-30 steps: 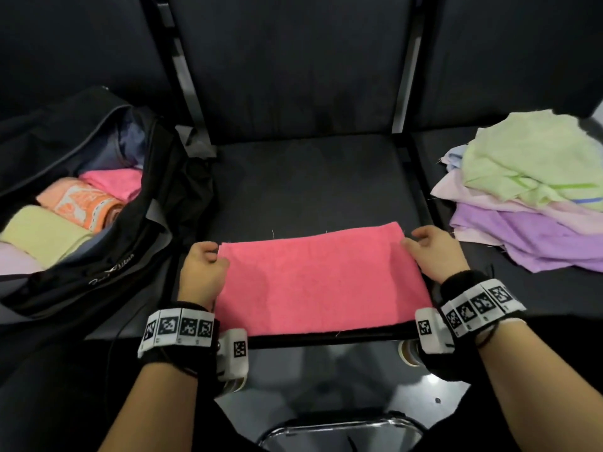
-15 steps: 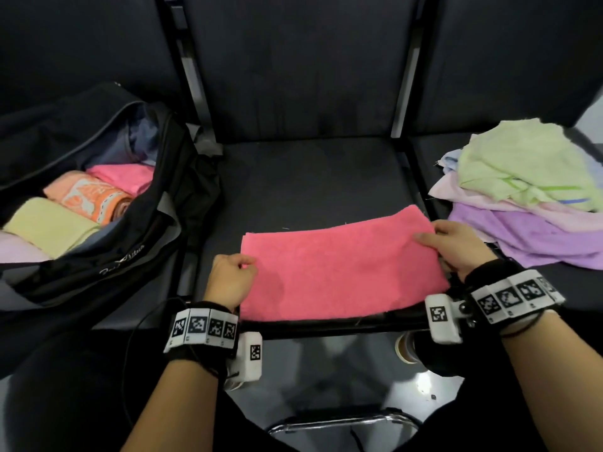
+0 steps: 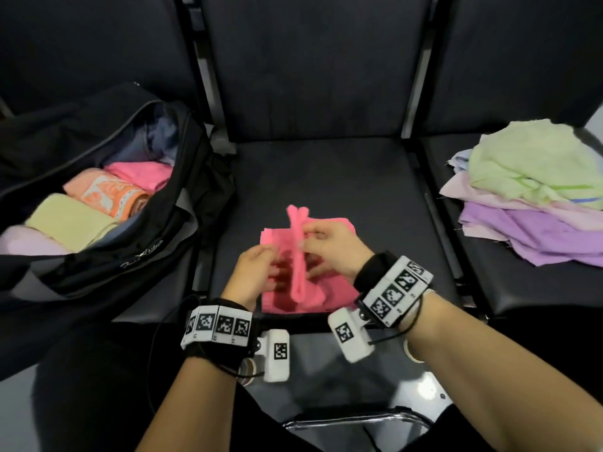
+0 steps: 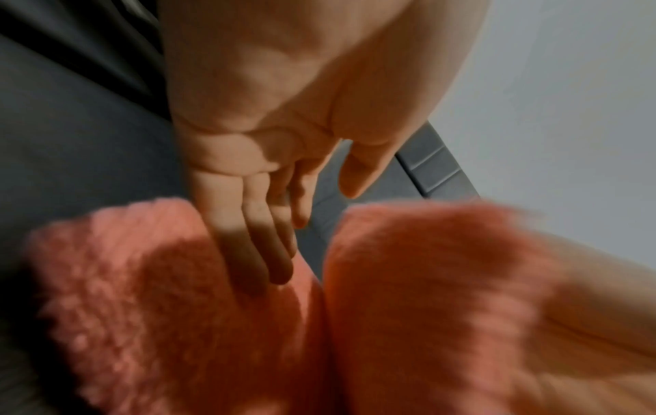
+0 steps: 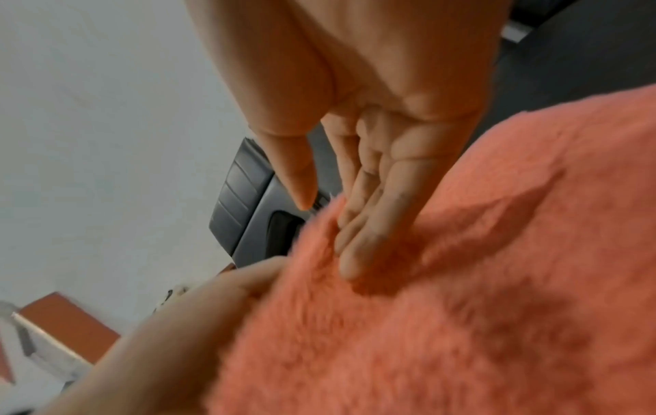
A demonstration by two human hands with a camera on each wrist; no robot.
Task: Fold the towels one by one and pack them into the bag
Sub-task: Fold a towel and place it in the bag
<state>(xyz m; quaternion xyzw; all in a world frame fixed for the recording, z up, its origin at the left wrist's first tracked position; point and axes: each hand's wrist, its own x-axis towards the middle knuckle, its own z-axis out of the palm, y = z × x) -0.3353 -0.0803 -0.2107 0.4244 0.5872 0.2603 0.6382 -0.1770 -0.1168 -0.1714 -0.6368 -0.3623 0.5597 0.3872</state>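
Note:
A pink towel (image 3: 280,301) lies on the middle black seat (image 3: 326,184), its two ends drawn together into an upright ridge at the centre. My left hand (image 3: 257,269) is on the ridge's left side and my right hand (image 3: 332,249) on its right. In the left wrist view the straight fingers (image 4: 248,252) lie flat on the towel (image 4: 142,309), thumb apart. In the right wrist view the straight fingers (image 5: 365,224) press into the towel (image 5: 461,309), with the thumb near its edge. The open black bag (image 3: 98,262) sits on the left seat.
Inside the bag lie a folded yellow towel (image 3: 65,220), an orange patterned one (image 3: 107,197) and a pink one (image 3: 140,172). A loose pile of green, pale pink and purple towels (image 3: 535,190) rests on the right seat. A metal chair frame (image 3: 352,419) shows below my arms.
The towel lay flat and wide with a hand at each end. Both hands have since swept inward, bringing the two ends up together at the middle.

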